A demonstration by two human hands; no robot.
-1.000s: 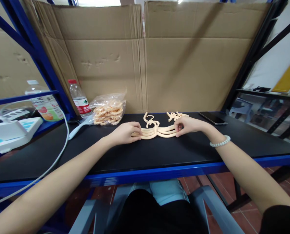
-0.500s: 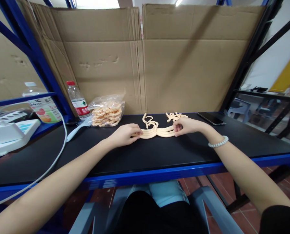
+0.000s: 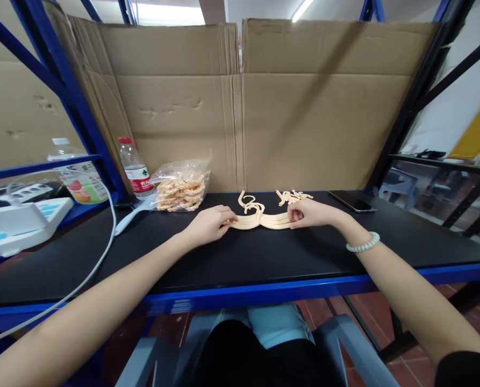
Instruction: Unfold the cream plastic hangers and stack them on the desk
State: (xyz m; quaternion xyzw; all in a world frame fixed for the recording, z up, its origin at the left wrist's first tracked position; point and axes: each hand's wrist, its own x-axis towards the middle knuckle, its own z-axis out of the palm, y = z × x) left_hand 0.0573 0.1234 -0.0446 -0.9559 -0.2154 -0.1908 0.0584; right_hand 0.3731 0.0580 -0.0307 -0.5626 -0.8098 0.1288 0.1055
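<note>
A bundle of thick cream-coloured cords [image 3: 245,222] lies across the black table, gathered at its middle into a bow-like shape. My left hand [image 3: 212,223] has its fingers closed on the bundle's left end. At the right end, my right hand [image 3: 306,213], with a beaded bracelet on the wrist, pinches the cords. Just behind the gathered middle are loose curled cords [image 3: 248,203] of the same colour, touching it. A small heap of short cream pieces [image 3: 290,196] rests behind my right hand. The cord ends are hidden by my fingers.
A clear bag of cream pieces [image 3: 183,192] stands at the back left, beside a white-handled brush [image 3: 134,215] and a red-capped bottle [image 3: 135,169]. A white cable [image 3: 102,255] runs down the left side from a power strip. A phone [image 3: 351,201] lies at right, before the cardboard wall [image 3: 336,123].
The view has tilted up slightly. Both hands stay at the bundle's ends, and its cords now lie closer side by side, with the gap on the right half narrowed.
</note>
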